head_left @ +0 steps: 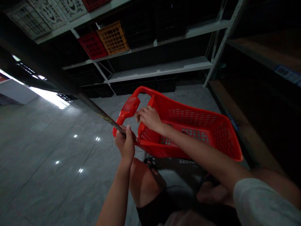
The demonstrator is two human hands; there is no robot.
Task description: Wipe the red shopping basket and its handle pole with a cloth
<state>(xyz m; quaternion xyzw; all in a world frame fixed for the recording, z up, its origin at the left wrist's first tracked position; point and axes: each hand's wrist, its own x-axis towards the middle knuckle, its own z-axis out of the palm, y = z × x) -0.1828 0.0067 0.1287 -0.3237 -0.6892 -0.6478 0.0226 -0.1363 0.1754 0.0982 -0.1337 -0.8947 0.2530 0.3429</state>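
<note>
A red plastic shopping cart (188, 110) with slotted sides stands in front of me, its handle toward the left. My left hand (125, 142) is closed round the lower end of a long pole (101, 113), close beside the cart's handle. The pole slants to the upper left, where it becomes thick and dark; what tops it is too dark to make out. Over the cart's rear edge is my right hand (149, 117), fingers bent inward. Whether it grips the edge or something small is hidden.
Beyond the cart stands a white metal shelf rack (162, 67) with a yellow crate (113, 38), a red crate (92, 45) and white crates (48, 14). Dark shelving with a wooden edge (249, 125) runs along the right. Grey tiles (47, 141) cover the floor.
</note>
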